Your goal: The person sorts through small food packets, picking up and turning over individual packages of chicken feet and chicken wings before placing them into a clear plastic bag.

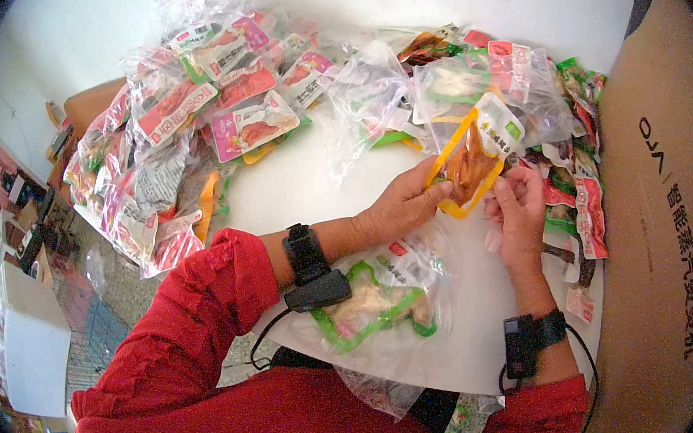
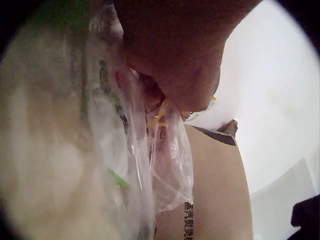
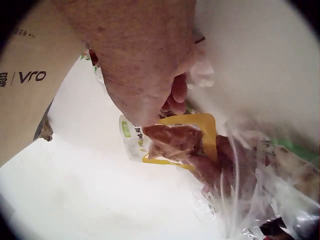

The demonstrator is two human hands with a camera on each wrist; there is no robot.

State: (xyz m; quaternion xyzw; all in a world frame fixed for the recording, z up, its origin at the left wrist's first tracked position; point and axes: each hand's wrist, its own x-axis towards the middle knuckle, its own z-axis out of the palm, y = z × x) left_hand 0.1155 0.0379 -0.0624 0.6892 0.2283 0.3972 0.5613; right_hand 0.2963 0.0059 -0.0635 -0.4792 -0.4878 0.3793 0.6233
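Note:
A food pouch (image 1: 471,158) with yellow edging and brown meat showing through its window is tilted up above the table. My left hand (image 1: 403,206) grips its lower left corner, thumb across the front. Close by the pouch's right edge is my right hand (image 1: 520,211), its fingers curled in a pinch on a thin clear plastic bag (image 3: 202,72) that hangs below them. Between my forearms, a clear bag with a green-edged pouch of pale food (image 1: 375,305) lies at the table's near edge. The right wrist view shows the yellow-edged pouch between both hands.
Bagged red and pink food pouches (image 1: 205,106) are heaped on the left of the white table (image 1: 280,196). More packets (image 1: 577,179) lie along the right side, with clear bags (image 1: 369,91) at the back. A tall cardboard box (image 1: 664,278) borders the right side.

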